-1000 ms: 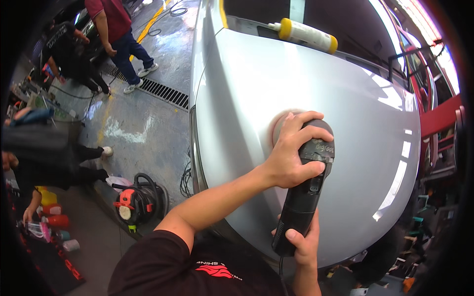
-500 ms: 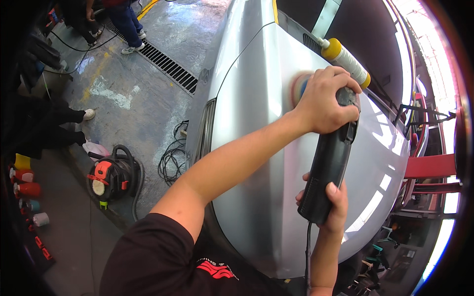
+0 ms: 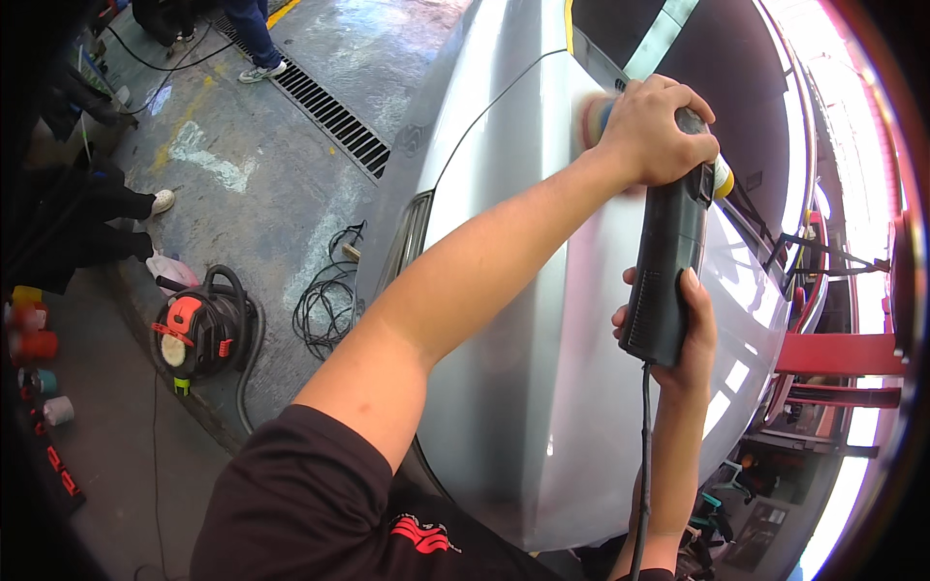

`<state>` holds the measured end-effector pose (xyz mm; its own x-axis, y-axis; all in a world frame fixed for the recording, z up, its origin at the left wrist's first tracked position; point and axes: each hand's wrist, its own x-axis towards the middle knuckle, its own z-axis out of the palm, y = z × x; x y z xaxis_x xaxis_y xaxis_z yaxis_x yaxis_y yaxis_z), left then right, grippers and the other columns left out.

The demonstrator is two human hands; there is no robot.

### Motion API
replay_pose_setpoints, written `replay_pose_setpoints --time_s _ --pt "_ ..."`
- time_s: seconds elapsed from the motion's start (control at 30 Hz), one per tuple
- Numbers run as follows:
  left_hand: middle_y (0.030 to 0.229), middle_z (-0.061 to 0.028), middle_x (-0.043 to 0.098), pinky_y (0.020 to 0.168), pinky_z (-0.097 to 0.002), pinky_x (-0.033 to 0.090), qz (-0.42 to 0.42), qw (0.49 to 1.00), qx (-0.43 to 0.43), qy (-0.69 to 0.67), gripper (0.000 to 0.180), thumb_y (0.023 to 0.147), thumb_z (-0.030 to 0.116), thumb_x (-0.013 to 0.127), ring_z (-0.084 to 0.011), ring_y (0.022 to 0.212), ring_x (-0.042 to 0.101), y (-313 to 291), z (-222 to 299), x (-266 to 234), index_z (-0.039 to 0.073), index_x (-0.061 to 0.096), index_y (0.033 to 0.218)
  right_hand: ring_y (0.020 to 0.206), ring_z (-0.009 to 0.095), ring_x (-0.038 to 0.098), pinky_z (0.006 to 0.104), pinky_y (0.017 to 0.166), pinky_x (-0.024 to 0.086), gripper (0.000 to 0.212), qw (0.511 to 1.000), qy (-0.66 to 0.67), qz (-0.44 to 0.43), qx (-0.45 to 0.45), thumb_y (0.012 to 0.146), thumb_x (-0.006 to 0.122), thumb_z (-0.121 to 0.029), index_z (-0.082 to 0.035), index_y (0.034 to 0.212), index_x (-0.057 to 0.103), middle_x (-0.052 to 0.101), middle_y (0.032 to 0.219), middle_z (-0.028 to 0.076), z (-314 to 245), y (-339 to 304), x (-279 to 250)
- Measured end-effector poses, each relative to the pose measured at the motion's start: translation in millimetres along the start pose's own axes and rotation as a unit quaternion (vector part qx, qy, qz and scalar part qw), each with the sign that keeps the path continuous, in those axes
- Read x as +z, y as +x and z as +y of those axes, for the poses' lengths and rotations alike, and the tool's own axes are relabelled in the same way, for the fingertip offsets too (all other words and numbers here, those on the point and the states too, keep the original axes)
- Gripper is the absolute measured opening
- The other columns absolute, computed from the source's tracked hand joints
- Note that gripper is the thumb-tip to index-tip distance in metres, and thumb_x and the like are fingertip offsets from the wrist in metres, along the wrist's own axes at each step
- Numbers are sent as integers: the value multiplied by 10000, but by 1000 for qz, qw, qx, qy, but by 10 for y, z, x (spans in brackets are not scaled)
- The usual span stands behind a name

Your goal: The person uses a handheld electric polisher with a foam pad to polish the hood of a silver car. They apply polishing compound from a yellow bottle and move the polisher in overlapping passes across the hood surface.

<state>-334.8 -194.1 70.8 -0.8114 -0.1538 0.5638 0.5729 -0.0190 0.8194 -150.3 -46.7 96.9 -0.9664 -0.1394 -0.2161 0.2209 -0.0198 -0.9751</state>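
Observation:
My left hand [image 3: 659, 131] presses down over the head of a black car polisher [image 3: 668, 266], fingers wrapped round it. Farther back along the body, my right hand [image 3: 696, 339] grips the rear handle, thumb on its side. From the handle's end a black power cord [image 3: 646, 436] hangs down past my right forearm. The round buffing pad [image 3: 591, 118], blurred and partly hidden by my left hand, lies against the silver car body [image 3: 504, 300]. A pale hazy patch shows on the paint near it. Behind the polisher's head, a bottle with yellow ends [image 3: 723, 176] is mostly covered.
The dark windshield [image 3: 736, 87] borders the panel, with yellow tape [image 3: 569, 27] at a seam. Left on the floor are a black-and-red vacuum cleaner [image 3: 199, 334], coiled cable [image 3: 327, 305] and a drain grate [image 3: 325, 116]. Two people's legs [image 3: 250, 34] show. A red beam [image 3: 838, 353] stands right.
Both hands have moved the polisher away from me, up along the panel toward the windshield. The bottle, plainly visible before, is now largely hidden behind my left hand and the polisher. My view shifted slightly.

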Motion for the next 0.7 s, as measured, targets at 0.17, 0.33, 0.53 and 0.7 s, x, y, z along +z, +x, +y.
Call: replay_pose_setpoints --time_s 0.17,0.33,0.53,0.7 --pt "1317 -174 647 1168 -440 445 -18 1000 -19 -13 450 765 418 766 -356 1340 553 173 -26 -76 140 830 1113 719 319 781 395 578 686 640 1000 8 -13 2 1082 555 -481 54 1426 485 705 1176 242 -117 181 104" --pt "1316 -183 631 1132 -427 486 -31 998 -46 -39 433 772 392 768 -351 1293 600 242 -8 -99 132 827 1113 717 326 780 397 574 688 649 1000 14 -12 -7 1081 559 -478 60 1433 475 704 1173 252 -117 258 108" --pt "1318 -183 643 1128 -424 485 -4 999 -13 -35 408 786 368 756 -348 1277 609 153 -33 -44 122 823 1104 721 328 780 394 577 686 669 1000 11 -18 5 1074 569 -487 68 1436 476 698 1180 253 -105 186 41" --pt "1240 -164 681 1145 -429 449 -3 999 29 -30 370 776 331 751 -345 1275 593 -224 64 53 108 799 1067 726 327 780 403 587 674 663 1000 -5 -2 -5 1072 575 -477 69 1433 468 682 1170 255 85 -214 -11"
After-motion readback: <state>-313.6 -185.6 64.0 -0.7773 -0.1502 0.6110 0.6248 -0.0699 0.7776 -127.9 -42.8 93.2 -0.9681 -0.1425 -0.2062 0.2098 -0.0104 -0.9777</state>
